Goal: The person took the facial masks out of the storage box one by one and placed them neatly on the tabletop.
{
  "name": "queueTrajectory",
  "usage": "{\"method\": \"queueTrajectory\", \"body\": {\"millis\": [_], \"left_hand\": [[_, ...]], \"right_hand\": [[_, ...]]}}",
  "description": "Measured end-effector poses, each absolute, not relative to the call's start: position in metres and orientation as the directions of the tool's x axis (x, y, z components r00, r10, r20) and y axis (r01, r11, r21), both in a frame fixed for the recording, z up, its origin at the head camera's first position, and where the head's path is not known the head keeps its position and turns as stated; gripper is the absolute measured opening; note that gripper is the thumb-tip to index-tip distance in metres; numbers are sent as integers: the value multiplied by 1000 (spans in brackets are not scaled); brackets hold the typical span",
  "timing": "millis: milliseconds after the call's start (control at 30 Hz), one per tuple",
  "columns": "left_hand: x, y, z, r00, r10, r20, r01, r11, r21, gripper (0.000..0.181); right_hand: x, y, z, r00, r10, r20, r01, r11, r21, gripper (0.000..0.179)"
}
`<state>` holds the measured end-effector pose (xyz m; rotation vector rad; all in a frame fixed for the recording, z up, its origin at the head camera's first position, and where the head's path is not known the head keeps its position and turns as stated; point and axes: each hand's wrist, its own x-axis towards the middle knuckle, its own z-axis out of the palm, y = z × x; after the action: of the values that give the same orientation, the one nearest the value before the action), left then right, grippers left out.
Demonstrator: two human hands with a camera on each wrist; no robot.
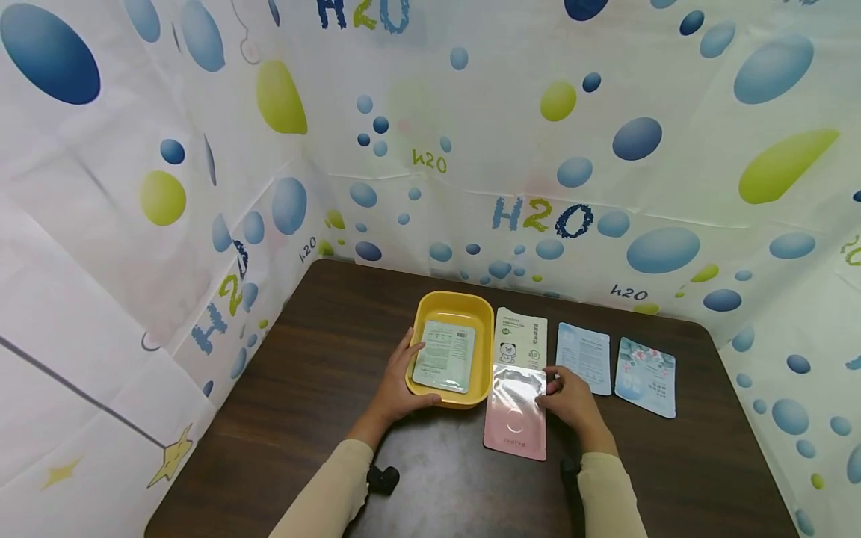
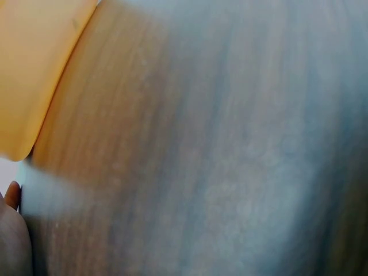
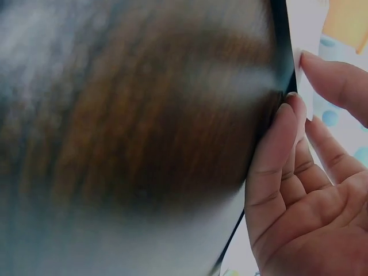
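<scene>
Two-handed handling of flat packets at a dark wooden table (image 1: 323,359). The step in hand was judged to be the handling of the pink packet (image 1: 515,430) while the yellow tray (image 1: 451,305) was steadied. The pink packet was seen just right of the tray, its silvery end overlapping the near part of the cream packet (image 1: 531,325). Its right edge was pinched narrowly between thumb and curled fingers in the grip of the right hand (image 1: 570,403); in the right wrist view, only a pale edge was shown at the fingertips. By the left hand (image 1: 397,381), the tray was held at its near left corner, the fingers bent over the left rim and the thumb laid along the near side. A green packet (image 1: 442,359) was contained in the tray. The right forearm was angled inward from the near right, and the left was reached forward from the near left. To the right, a pale blue packet (image 1: 583,359) and a flowered packet (image 1: 644,377) were left untouched. For the next move, a secure edge pinch and a steady tray were judged to be needed.
</scene>
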<state>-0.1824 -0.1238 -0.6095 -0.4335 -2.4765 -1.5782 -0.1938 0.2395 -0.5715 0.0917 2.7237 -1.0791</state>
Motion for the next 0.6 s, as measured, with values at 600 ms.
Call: {"method": "queueTrajectory", "body": {"millis": [600], "left_hand": [[-182,-124,-611,-946,150,288,325,402,856,104]], "right_hand": [[-190,242,-575,-964,8,-266,210,638,-741,65]]}}
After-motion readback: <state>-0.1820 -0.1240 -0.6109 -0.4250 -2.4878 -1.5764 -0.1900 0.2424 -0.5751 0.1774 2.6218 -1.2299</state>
